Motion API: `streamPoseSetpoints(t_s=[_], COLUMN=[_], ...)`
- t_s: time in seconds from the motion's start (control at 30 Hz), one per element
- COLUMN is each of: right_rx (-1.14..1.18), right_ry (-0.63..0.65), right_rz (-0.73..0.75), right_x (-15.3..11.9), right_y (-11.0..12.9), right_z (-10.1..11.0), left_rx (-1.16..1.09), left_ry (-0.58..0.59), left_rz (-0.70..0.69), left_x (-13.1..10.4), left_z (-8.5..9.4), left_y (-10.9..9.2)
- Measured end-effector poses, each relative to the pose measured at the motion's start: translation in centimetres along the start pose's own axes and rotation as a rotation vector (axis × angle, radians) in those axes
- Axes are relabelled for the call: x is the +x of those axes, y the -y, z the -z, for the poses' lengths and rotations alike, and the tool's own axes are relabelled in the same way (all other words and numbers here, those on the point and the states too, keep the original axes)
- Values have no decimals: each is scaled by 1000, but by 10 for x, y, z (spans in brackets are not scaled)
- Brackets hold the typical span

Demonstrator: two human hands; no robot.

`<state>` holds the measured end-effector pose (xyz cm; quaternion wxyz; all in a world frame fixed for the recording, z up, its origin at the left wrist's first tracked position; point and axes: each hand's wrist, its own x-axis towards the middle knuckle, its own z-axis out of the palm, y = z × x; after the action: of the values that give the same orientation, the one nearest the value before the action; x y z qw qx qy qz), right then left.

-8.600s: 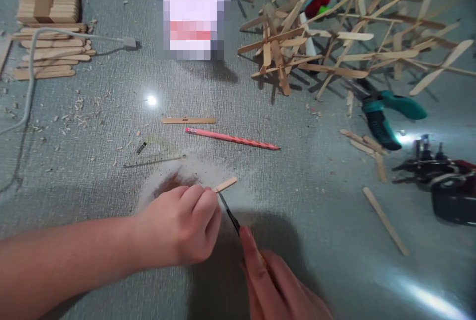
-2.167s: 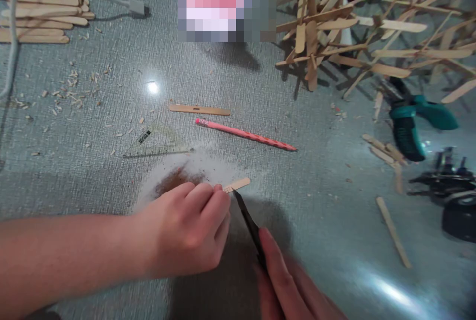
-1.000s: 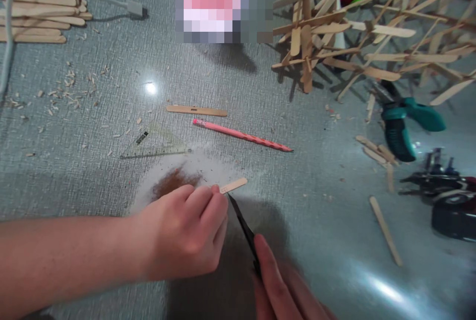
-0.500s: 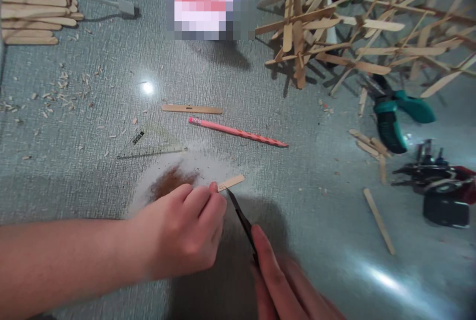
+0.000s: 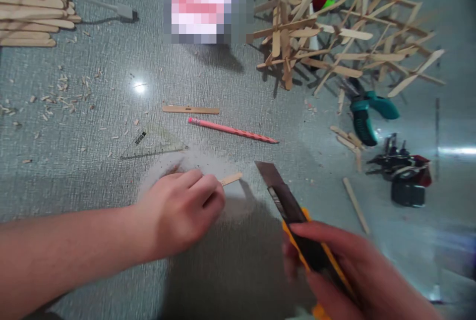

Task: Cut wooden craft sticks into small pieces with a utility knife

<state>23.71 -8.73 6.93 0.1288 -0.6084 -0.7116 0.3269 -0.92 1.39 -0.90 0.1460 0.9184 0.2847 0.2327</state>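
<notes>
My left hand [image 5: 184, 211] is closed on a short wooden craft stick [image 5: 232, 179], whose light end sticks out past the fingers to the right. Under that hand lies a pale, dusty patch [image 5: 156, 171] with a brown smear, partly hidden. In my right hand [image 5: 334, 255] is a yellow and black utility knife [image 5: 290, 206], its blade out and pointing up and left, apart from the stick. Just beyond the hands lie a pink pencil [image 5: 234, 131], another craft stick [image 5: 191, 109] with a small slot, and a clear set square [image 5: 159, 139].
A tangle of joined craft sticks [image 5: 334, 57] spreads at the back right. Teal-handled pliers [image 5: 362, 121], dark clips [image 5: 407, 181] and a loose stick [image 5: 356, 206] lie right. Stacked sticks [image 5: 29, 12], a white cable [image 5: 92, 0] and wood shavings [image 5: 63, 84] are left.
The knife has come off the craft stick and moved right, turned so its flat side shows. My left hand keeps the stick, with less of it showing. The view has shifted slightly.
</notes>
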Motion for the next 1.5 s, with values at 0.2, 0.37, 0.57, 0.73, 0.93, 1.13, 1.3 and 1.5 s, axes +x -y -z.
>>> streamPoseSetpoints(t_s=[0.2,0.37,0.57,0.73,0.93,1.13,1.3,1.5], right_rx=[166,-132,-174,-199,-211,-212,-239,-287], right_ry=[-94,-87,-63,-34,-15,-5,5,-10], right_rz=[-119,-3,8,6,14,22,46,74], right_x=[3,-8,-17,-22,-23,-21,-21,-20], right_y=[10,19,19,18,20,23,24,24], right_z=[-21,-43,-56,-55,-51,-49,-49,-49], left_rx=[-24,-13,-9,-21,-35,-3,30,156], left_ry=[41,9,13,-28,-37,-24,-61,-12], left_rz=[-30,-51,-57,-17,5,-21,-35,-165], left_x=[3,1,1,3,2,-1,2,2], left_z=[2,1,-1,-4,-6,-5,-2,4], left_y=[-2,-3,-5,-7,-6,-7,-8,-8])
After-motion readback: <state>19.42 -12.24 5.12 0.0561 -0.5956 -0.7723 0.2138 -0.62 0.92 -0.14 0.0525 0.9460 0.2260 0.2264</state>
